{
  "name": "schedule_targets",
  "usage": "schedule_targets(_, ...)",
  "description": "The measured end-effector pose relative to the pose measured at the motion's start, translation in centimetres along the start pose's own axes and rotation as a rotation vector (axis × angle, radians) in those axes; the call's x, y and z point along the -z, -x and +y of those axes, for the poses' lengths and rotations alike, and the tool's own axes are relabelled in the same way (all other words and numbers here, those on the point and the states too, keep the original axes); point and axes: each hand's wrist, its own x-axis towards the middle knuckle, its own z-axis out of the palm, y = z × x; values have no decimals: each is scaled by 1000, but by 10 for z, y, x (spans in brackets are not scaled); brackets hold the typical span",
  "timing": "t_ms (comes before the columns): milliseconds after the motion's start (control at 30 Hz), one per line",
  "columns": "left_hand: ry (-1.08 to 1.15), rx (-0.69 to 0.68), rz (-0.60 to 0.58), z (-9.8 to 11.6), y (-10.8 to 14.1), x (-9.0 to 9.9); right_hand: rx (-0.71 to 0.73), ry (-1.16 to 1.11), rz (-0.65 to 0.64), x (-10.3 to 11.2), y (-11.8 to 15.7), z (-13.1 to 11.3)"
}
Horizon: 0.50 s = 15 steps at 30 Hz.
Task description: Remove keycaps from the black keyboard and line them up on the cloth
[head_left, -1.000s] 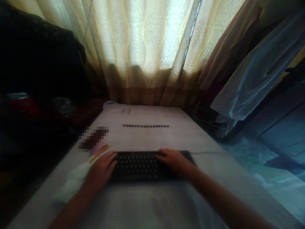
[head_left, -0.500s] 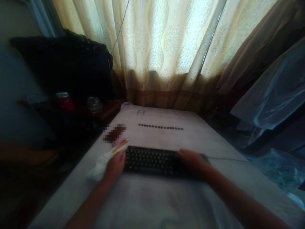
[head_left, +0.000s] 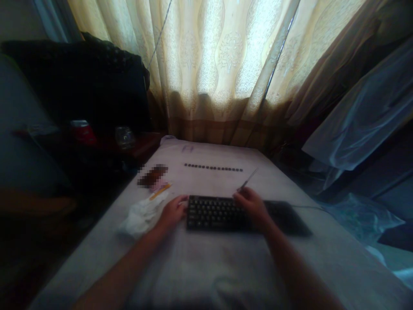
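Head view: the black keyboard [head_left: 209,213] is lying on the pale tabletop [head_left: 209,262] with its long axis running left to right before the person. The right hand [head_left: 253,204] is reaching across its middle, fingers near the far edge and pinching the near end of a thin tool [head_left: 248,179], which is pointing away and slanting rightward, oblique to the keyboard. The left hand [head_left: 172,212] is staying nearer the left end, its fingertips touching or just beside that short edge; whether they are gripping it, one cannot tell. Beyond the far edge, a row of small dark pieces [head_left: 211,168] is running roughly parallel to the keyboard, well apart from the left hand. A white crumpled item [head_left: 143,215] and an orange stick [head_left: 160,192] are lying left of the left hand.
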Motion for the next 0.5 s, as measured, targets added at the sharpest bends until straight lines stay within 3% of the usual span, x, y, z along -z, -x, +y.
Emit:
schedule_targets(100, 67, 65, -49, 0, -16, 2, -37, -101, 25, -9, -2, -3)
schedule_targets(300, 134, 121, -59, -8, -51, -2, -66, -209, -116, -33, -13, -18)
schedule_targets(500, 209, 124, -69, -15, -60, -5, -152, -316, -128, -61, -33, -25)
